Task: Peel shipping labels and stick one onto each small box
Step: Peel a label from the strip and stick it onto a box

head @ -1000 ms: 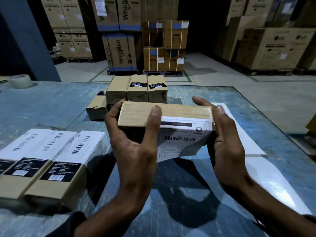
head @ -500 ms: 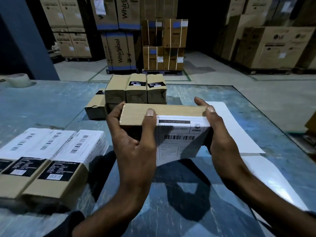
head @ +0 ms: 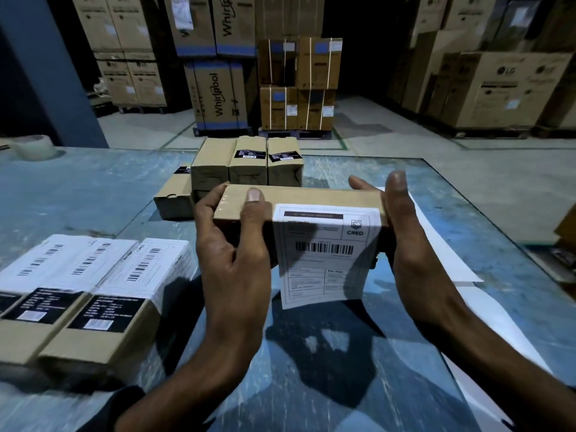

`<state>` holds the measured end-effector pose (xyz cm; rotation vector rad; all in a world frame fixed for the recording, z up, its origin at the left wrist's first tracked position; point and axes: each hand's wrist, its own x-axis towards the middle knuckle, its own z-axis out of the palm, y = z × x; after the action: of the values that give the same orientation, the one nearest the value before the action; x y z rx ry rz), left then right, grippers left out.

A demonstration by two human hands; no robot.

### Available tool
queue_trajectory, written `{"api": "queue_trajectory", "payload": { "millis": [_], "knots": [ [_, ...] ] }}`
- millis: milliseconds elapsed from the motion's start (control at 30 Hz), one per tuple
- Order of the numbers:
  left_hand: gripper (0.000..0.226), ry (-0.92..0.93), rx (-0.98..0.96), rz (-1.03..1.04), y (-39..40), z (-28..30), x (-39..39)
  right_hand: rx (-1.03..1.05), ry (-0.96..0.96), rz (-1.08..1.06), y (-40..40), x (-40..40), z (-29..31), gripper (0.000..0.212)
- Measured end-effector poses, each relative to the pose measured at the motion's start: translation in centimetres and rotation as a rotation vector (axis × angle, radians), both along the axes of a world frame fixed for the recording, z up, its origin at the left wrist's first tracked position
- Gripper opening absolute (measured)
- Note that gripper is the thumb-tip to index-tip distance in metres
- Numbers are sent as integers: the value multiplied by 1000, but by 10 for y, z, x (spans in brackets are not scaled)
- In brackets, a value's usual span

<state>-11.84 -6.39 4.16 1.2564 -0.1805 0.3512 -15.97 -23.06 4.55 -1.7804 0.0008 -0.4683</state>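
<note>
Item 1, nearest me: left hand [head: 237,269], grip wrapped around the left end of the small box [head: 299,202], thumb over the top face, fingers curled round the far side. The box is carried clear of the worktop [head: 327,385], long side toward me.

Item 2: right hand [head: 405,244], fingers straight and flat against the box's right end, thumb raised above the top edge; it braces the box and does not curl round it.

Item 3, between the two grips: shipping label [head: 324,254]. Its upper strip lies on the box top; the rest, with barcode, hangs down over the near face and past the lower edge. I judge the step in hand to be sticking: the label is placed but not pressed down. The next move calls for smoothing the hanging part onto the near face and folding the surplus under, without creasing the barcode.

Item 4, left of the left grip: labelled boxes [head: 93,294], lying side by side on the worktop, white labels up. I count these as finished; contents not visible, all closed.

Item 5, right of the right grip: white backing sheets [head: 442,260], flat on the worktop.

Item 6, beyond the held box: unlabelled boxes [head: 246,160], three standing upright touching each other, one more lying just left of them. All closed; only small black stickers show. I take these as work remaining.

Item 7, far left of both grips: tape roll [head: 34,146] at the worktop's far edge.

Item 8, farthest: large cartons [head: 218,95] stacked on the warehouse floor.
</note>
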Motion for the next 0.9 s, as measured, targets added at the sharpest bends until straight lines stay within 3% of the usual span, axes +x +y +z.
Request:
{"api": "queue_trajectory", "payload": {
  "millis": [133, 267, 367, 500, 567, 767, 833, 900],
  "knots": [
    [36, 13, 43, -38, 4, 7, 2, -132, 50, 29, -3, -3, 5, 87],
    [59, 54, 131, -113, 10, 9, 9, -51, 58, 27, -8, -3, 15, 46],
    [82, 55, 368, -148, 15, 6, 15, 76, 159, 36, -21, 0, 24, 52],
    [85, -9, 515, -161, 19, 9, 19, 251, 288, 78, -41, 1, 31, 48],
    [76, -149, 577, -149, 27, 12, 23, 311, 321, 65, -47, 2, 29, 48],
    [112, -728, 1369, -163, 45, 5, 43, 426, 384, 40, -62, 9, 16, 55],
    [110, -793, 1441, -157, 41, 0, 45, 466, 440, 96, -62, 8, 16, 56],
    [94, -870, 1421, -136, 40, -1, 44, 480, 469, 139, -62, 7, 14, 51]
  ]
}}
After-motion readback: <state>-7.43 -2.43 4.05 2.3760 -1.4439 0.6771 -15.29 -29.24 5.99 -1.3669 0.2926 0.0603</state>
